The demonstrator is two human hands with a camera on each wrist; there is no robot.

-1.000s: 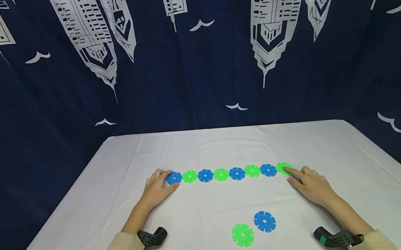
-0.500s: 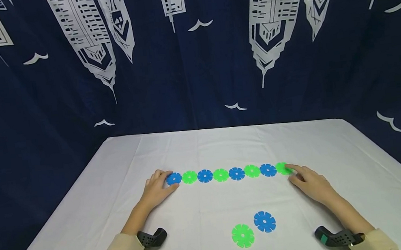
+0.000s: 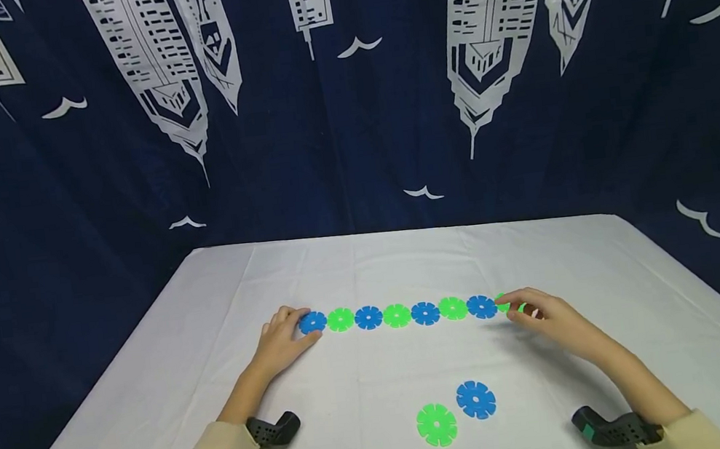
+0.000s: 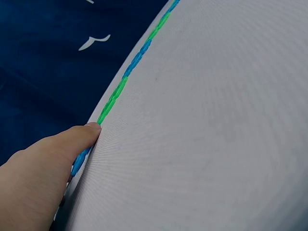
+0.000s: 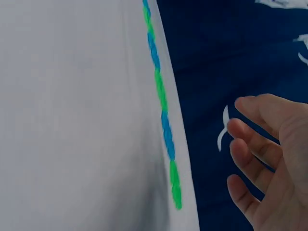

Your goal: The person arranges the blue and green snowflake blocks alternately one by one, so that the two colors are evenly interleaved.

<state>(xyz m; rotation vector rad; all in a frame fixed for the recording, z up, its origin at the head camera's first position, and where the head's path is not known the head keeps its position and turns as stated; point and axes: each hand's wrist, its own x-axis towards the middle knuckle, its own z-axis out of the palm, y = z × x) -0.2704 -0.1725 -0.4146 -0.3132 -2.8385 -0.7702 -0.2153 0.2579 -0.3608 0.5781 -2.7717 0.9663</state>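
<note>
A straight row of alternating blue and green notched plastic discs lies flat across the white table. At its left end, the thumb and index finger of my left hand (image 3: 280,341) bracket a blue disc (image 3: 313,322). In the left wrist view the thumb (image 4: 79,139) covers part of the row. My right hand (image 3: 554,317) is raised above the right end, fingers loosely bent and holding nothing. It partly hides the last green disc (image 3: 502,307) in the head view; the right wrist view shows that green disc (image 5: 175,185) apart from the fingers.
Nearer to me lie a loose green disc (image 3: 437,425) and a loose blue disc (image 3: 476,399). White cloth covers the table (image 3: 351,269). A dark blue curtain (image 3: 338,146) with white building prints hangs behind. Each wrist wears a black device.
My right hand has come off the last green disc, lifting and shifting slightly left over it. My left hand stays at the blue disc, and the row has not moved.
</note>
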